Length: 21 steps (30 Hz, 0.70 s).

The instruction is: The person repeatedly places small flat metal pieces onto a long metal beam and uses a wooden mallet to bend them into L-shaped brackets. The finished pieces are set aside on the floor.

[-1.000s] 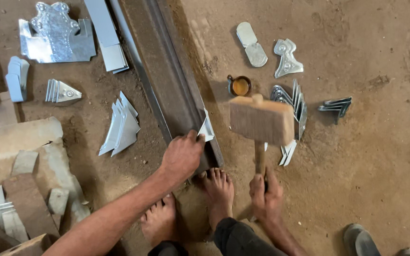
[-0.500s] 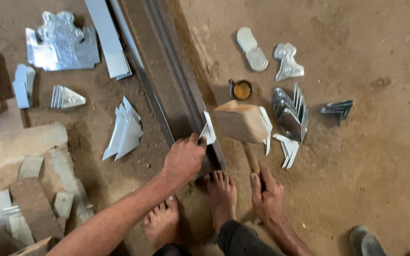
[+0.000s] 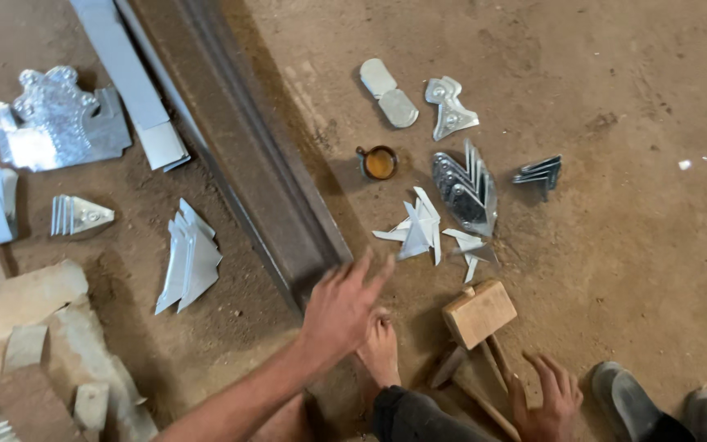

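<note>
My left hand [image 3: 341, 307] hovers with fingers spread over the near end of a long dark steel rail [image 3: 239, 155], holding nothing. Just beyond its fingertips, a small heap of shiny pointed metal pieces [image 3: 419, 233] lies on the dirt floor. A wooden mallet [image 3: 479, 313] rests on the ground to the right, its handle pointing toward me. My right hand [image 3: 546, 397] is open beside that handle, fingers apart, not gripping it. My bare foot [image 3: 380, 354] sits between the two hands.
A small tin cup [image 3: 379, 162] of orange stuff stands by a stack of leaf-shaped metal pieces [image 3: 464, 188]. Folded metal pieces [image 3: 190, 258], an embossed metal sheet [image 3: 59, 123] and a flat strip [image 3: 128, 90] lie left of the rail. Stone blocks [image 3: 26, 327] lie bottom left, dark shoes [image 3: 640, 401] bottom right.
The mallet came down from over the rail and now lies on the ground, released by my right hand. My left hand let go of the metal piece on the rail and opened.
</note>
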Available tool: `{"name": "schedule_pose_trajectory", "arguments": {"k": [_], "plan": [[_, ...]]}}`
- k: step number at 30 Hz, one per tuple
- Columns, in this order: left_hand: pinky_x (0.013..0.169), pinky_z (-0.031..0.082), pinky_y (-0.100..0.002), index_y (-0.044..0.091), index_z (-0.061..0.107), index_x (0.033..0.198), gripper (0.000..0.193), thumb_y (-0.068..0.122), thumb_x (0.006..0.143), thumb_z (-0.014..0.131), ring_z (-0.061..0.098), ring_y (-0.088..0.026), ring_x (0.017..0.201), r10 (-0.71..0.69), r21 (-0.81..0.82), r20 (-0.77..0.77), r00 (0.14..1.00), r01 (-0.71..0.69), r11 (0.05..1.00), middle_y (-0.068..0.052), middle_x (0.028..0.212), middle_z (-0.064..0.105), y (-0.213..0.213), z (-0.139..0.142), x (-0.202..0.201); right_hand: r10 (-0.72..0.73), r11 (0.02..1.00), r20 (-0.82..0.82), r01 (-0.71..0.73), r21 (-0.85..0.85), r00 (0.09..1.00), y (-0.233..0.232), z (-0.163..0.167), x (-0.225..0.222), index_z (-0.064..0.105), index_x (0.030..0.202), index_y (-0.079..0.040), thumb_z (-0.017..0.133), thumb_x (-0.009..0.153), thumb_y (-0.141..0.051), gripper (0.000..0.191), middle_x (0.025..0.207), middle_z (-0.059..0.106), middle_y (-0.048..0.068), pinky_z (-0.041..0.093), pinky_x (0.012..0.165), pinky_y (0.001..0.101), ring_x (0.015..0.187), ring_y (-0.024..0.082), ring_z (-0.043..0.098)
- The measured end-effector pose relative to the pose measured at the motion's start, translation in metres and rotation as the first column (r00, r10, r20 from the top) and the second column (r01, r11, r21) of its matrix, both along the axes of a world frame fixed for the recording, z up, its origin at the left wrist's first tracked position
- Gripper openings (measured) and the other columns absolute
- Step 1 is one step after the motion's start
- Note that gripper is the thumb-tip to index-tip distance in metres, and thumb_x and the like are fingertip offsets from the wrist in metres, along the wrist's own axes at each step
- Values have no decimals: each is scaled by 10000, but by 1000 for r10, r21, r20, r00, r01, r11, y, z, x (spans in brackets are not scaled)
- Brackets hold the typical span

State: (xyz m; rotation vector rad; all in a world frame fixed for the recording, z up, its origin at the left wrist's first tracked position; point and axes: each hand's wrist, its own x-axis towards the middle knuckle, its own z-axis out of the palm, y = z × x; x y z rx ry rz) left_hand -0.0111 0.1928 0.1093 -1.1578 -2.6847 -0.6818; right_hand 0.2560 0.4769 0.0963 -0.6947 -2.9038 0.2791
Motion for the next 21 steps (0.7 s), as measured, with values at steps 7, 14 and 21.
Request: {"name": "schedule_pose_trajectory", "arguments": {"k": [7, 14, 21], "plan": [[713, 557, -394, 78, 731, 985, 154, 199, 890, 730, 704, -230, 780, -272, -85, 339, 901, 317, 945, -90, 849, 738, -37, -21, 32, 233, 832, -286, -343, -436, 930, -16, 6, -232, 580, 1344, -22, 855, 795, -223, 646, 1323, 630, 175, 526, 974, 397, 1225, 299, 613], [705, 513, -397, 56, 700, 866, 138, 108, 745, 656, 655, -284, 794, -258, -67, 215, 942, 277, 958, -97, 822, 666, -43, -13, 31, 328, 823, -153, -362, -437, 932, -64, -17, -384, 572, 1308, -112, 920, 672, -249, 738, 1264, 652, 126, 420, 1025, 485, 1252, 338, 559], [721, 534, -391, 42, 712, 906, 172, 83, 743, 677, 675, -273, 788, -223, -190, 230, 947, 269, 944, -117, 856, 689, -47, 12, 47, 425, 803, -208, -473, -362, 881, -99, 72, -353, 593, 1253, -129, 897, 674, -295, 674, 1206, 671, 107, 416, 973, 486, 1209, 314, 581]]}}
